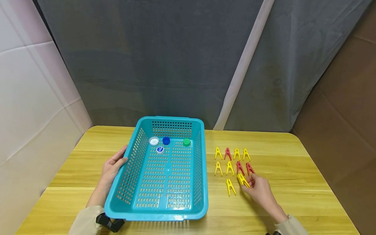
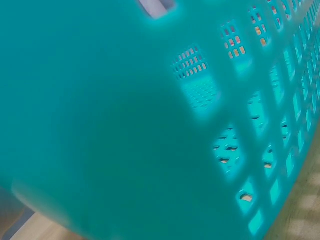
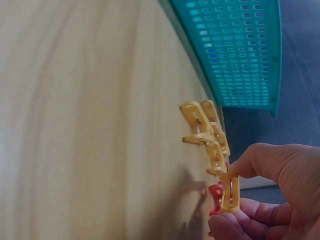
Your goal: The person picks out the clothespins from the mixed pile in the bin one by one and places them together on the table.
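Observation:
My right hand (image 1: 259, 191) pinches a yellow clothespin (image 1: 243, 180) between thumb and fingers, just above the table. In the right wrist view the same clothespin (image 3: 230, 194) shows at the fingertips. Behind it, yellow and red clothespins stand in short rows, among them a red clothespin (image 1: 227, 154) at the back and a yellow clothespin (image 1: 230, 187) in front. My left hand (image 1: 113, 166) holds the left side of a turquoise basket (image 1: 205, 169), its thumb at the rim and its other fingers partly hidden. The basket wall (image 2: 125, 125) fills most of the left wrist view.
Inside the basket lie a white cap (image 1: 154, 141), a blue cap (image 1: 166, 140), a green cap (image 1: 186, 142) and a white-and-blue cap (image 1: 160, 150). A grey curtain (image 1: 161, 65) hangs behind the wooden table (image 1: 293, 169), and light and brown panels flank it.

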Demonstrator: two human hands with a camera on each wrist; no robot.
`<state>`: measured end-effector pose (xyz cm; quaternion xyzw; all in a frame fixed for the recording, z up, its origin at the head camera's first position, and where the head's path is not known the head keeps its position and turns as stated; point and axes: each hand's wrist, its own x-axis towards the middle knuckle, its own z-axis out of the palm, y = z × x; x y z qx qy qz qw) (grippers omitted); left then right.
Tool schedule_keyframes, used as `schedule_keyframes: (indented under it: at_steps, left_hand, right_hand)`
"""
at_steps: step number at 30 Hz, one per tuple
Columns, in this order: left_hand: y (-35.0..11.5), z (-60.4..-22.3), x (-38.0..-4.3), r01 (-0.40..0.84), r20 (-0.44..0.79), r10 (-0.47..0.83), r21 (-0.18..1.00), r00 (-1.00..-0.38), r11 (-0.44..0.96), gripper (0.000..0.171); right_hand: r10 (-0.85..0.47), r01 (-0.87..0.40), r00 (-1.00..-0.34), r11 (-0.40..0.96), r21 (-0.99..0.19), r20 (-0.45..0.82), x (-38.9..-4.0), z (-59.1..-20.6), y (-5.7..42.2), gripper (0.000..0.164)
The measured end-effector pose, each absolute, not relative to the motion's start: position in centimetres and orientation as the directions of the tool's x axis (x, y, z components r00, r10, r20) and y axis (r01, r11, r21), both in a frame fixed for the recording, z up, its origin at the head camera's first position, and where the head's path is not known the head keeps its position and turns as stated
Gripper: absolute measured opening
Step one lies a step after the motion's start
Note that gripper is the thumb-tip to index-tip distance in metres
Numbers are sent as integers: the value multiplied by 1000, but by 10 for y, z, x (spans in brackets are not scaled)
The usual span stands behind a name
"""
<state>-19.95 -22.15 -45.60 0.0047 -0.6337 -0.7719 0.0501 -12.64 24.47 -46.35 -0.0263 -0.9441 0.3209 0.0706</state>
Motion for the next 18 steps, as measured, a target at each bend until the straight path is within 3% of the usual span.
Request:
schedule_keyframes:
  at_steps: [18]
  left_hand:
    - [-225,-454,-196,56,44,-66,980,-997,-190,49]
  right_hand:
    - [101,41,-992,832,-552,77,-122,-478,248,22]
